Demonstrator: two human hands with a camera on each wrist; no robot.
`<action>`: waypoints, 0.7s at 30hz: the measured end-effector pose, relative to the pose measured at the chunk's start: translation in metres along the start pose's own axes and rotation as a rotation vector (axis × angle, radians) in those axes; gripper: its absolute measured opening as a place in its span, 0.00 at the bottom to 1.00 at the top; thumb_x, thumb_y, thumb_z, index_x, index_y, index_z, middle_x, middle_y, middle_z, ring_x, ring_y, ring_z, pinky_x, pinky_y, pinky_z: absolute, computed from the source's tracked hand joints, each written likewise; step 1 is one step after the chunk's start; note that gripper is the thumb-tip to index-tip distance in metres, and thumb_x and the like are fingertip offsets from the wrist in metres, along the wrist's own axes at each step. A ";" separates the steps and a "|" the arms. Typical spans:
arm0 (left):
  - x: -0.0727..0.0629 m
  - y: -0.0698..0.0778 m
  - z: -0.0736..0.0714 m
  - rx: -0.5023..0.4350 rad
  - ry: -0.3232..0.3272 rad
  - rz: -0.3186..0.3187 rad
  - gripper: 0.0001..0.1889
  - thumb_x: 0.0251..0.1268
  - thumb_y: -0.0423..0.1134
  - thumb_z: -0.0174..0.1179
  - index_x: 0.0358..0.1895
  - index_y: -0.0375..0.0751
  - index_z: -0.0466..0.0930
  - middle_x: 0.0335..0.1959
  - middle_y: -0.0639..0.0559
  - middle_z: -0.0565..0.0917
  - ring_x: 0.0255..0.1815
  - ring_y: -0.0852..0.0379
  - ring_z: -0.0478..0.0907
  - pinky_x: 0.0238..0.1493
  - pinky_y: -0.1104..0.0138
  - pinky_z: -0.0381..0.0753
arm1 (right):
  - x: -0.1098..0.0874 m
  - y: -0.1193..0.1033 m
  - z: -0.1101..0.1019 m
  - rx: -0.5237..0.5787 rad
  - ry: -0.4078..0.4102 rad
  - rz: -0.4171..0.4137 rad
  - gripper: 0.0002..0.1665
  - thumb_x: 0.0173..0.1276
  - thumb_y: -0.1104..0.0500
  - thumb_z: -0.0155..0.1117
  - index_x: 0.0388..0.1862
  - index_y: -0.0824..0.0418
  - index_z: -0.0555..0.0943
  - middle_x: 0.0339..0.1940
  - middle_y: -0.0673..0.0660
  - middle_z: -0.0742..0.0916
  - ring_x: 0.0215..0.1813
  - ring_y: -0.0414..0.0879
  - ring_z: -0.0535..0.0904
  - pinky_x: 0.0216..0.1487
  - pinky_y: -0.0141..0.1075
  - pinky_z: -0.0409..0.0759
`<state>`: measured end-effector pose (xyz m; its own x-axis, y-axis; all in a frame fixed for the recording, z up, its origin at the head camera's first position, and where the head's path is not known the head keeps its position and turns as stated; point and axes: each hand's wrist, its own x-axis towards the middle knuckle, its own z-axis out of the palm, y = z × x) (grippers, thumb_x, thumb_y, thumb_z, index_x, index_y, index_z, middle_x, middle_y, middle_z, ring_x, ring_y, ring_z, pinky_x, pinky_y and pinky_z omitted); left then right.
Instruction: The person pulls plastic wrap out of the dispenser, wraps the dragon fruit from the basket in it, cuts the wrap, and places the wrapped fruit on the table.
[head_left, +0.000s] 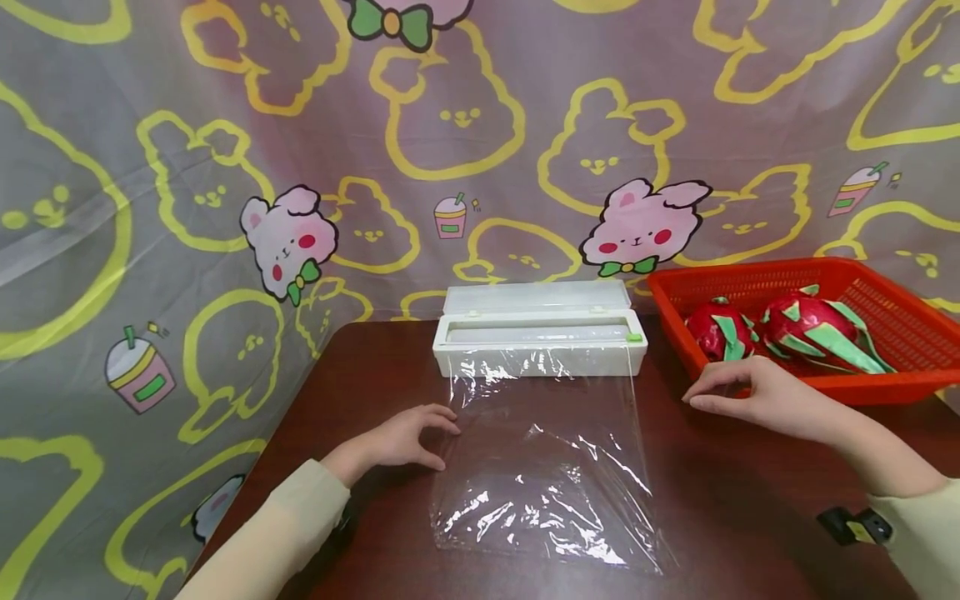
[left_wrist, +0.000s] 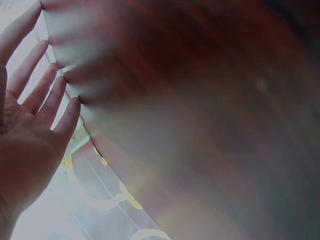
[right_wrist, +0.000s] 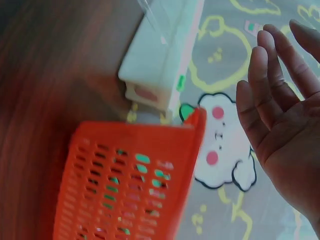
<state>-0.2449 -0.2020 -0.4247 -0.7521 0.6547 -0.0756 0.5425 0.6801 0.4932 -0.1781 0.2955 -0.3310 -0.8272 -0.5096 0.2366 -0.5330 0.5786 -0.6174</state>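
Observation:
A sheet of clear plastic wrap (head_left: pixel 547 467) lies spread on the dark wooden table, running forward from a white wrap dispenser box (head_left: pixel 540 360) whose lid stands raised. Inside the box a pale roll shows, and a small green slider (head_left: pixel 634 337) sits at its right end. My left hand (head_left: pixel 405 437) is at the left edge of the wrap, fingers relaxed and fingertips on the tabletop. My right hand (head_left: pixel 765 398) hovers in front of the red basket, fingers loosely bent with nothing between them. In the right wrist view that hand (right_wrist: pixel 285 110) appears beside the basket.
At the back right stands a red plastic basket (head_left: pixel 885 385) with a dragon fruit (head_left: pixel 720 329) and a larger dragon fruit (head_left: pixel 806 321) in it. A patterned curtain (head_left: pixel 510 192) hangs behind and to the left of the table (head_left: pixel 360 367). A black strap device (head_left: pixel 855 527) is by the right sleeve.

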 end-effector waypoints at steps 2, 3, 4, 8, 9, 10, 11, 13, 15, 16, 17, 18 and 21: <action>-0.001 0.001 -0.001 -0.010 -0.006 -0.015 0.25 0.50 0.42 0.75 0.55 0.47 0.82 0.63 0.48 0.73 0.65 0.44 0.67 0.64 0.48 0.65 | 0.000 0.000 -0.006 -0.014 0.023 0.054 0.11 0.63 0.61 0.70 0.44 0.49 0.87 0.37 0.46 0.87 0.38 0.40 0.77 0.35 0.33 0.80; -0.001 0.001 -0.001 -0.013 -0.006 -0.017 0.25 0.50 0.42 0.75 0.55 0.47 0.82 0.63 0.48 0.73 0.65 0.44 0.66 0.64 0.48 0.64 | 0.000 0.001 -0.008 -0.023 0.035 0.072 0.11 0.62 0.61 0.70 0.44 0.51 0.87 0.38 0.46 0.87 0.39 0.39 0.76 0.35 0.34 0.80; -0.001 0.001 -0.001 -0.015 -0.005 -0.019 0.25 0.50 0.42 0.76 0.55 0.47 0.82 0.63 0.48 0.73 0.65 0.44 0.67 0.64 0.48 0.64 | 0.000 0.001 -0.011 -0.035 0.044 0.084 0.12 0.62 0.61 0.70 0.45 0.52 0.87 0.38 0.46 0.87 0.39 0.39 0.76 0.35 0.34 0.80; -0.001 0.001 -0.001 -0.018 -0.006 -0.025 0.25 0.50 0.42 0.76 0.55 0.47 0.82 0.63 0.48 0.73 0.65 0.44 0.66 0.65 0.48 0.64 | 0.003 0.003 -0.023 -0.093 0.071 0.143 0.14 0.62 0.57 0.72 0.47 0.53 0.86 0.41 0.47 0.86 0.41 0.40 0.75 0.35 0.34 0.80; -0.001 0.002 -0.001 -0.018 -0.006 -0.024 0.25 0.50 0.41 0.76 0.55 0.47 0.82 0.63 0.48 0.73 0.65 0.44 0.66 0.65 0.48 0.64 | 0.004 0.004 -0.025 -0.103 0.082 0.148 0.14 0.61 0.57 0.72 0.47 0.54 0.86 0.41 0.47 0.86 0.40 0.41 0.76 0.34 0.34 0.81; -0.001 0.002 -0.001 -0.018 -0.007 -0.026 0.25 0.50 0.41 0.76 0.55 0.47 0.82 0.63 0.48 0.73 0.65 0.44 0.66 0.65 0.48 0.64 | 0.005 0.004 -0.029 -0.112 0.091 0.166 0.14 0.61 0.57 0.72 0.47 0.54 0.86 0.40 0.48 0.86 0.40 0.42 0.76 0.34 0.35 0.81; -0.001 0.002 -0.001 -0.020 -0.008 -0.028 0.25 0.50 0.41 0.76 0.55 0.47 0.82 0.63 0.48 0.73 0.65 0.44 0.66 0.65 0.48 0.63 | 0.006 0.005 -0.032 -0.125 0.101 0.180 0.15 0.61 0.56 0.72 0.48 0.54 0.86 0.40 0.48 0.86 0.39 0.42 0.76 0.33 0.35 0.81; -0.001 0.003 -0.002 -0.020 -0.007 -0.028 0.25 0.50 0.42 0.76 0.55 0.47 0.82 0.63 0.48 0.73 0.66 0.44 0.66 0.65 0.47 0.63 | 0.009 0.007 -0.039 -0.150 0.122 0.190 0.15 0.61 0.56 0.73 0.48 0.54 0.86 0.39 0.48 0.85 0.37 0.43 0.76 0.31 0.35 0.80; -0.001 0.003 -0.002 -0.018 -0.007 -0.025 0.26 0.50 0.42 0.75 0.55 0.47 0.82 0.63 0.48 0.72 0.66 0.44 0.66 0.65 0.47 0.63 | 0.013 0.010 -0.045 -0.173 0.143 0.173 0.15 0.60 0.56 0.73 0.47 0.54 0.86 0.38 0.48 0.86 0.35 0.43 0.77 0.30 0.34 0.80; -0.001 0.004 -0.002 -0.018 -0.007 -0.022 0.26 0.50 0.42 0.75 0.55 0.47 0.82 0.63 0.48 0.72 0.66 0.44 0.66 0.65 0.47 0.63 | 0.015 0.011 -0.049 -0.186 0.150 0.170 0.15 0.60 0.56 0.73 0.48 0.54 0.87 0.39 0.48 0.86 0.35 0.42 0.77 0.30 0.34 0.80; -0.001 0.004 -0.002 -0.017 -0.007 -0.019 0.26 0.50 0.42 0.75 0.55 0.47 0.82 0.64 0.48 0.72 0.66 0.44 0.66 0.65 0.47 0.63 | 0.018 0.012 -0.052 -0.203 0.155 0.165 0.15 0.60 0.56 0.73 0.47 0.53 0.87 0.39 0.49 0.86 0.35 0.41 0.77 0.30 0.33 0.79; -0.001 0.004 -0.002 -0.016 -0.007 -0.017 0.26 0.50 0.42 0.75 0.55 0.47 0.82 0.63 0.48 0.72 0.66 0.44 0.66 0.65 0.47 0.63 | 0.020 0.014 -0.055 -0.216 0.155 0.165 0.15 0.61 0.56 0.73 0.48 0.53 0.87 0.40 0.50 0.86 0.35 0.41 0.77 0.30 0.33 0.78; -0.001 0.004 -0.003 -0.013 -0.005 -0.012 0.26 0.50 0.42 0.75 0.55 0.46 0.82 0.63 0.48 0.73 0.66 0.44 0.66 0.65 0.47 0.63 | 0.027 0.018 -0.066 -0.248 0.143 0.205 0.17 0.62 0.54 0.72 0.50 0.55 0.86 0.45 0.55 0.86 0.40 0.45 0.77 0.33 0.32 0.78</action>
<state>-0.2425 -0.2008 -0.4201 -0.7566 0.6482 -0.0858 0.5285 0.6834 0.5036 -0.2216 0.3341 -0.2866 -0.9286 -0.2825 0.2405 -0.3658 0.8055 -0.4663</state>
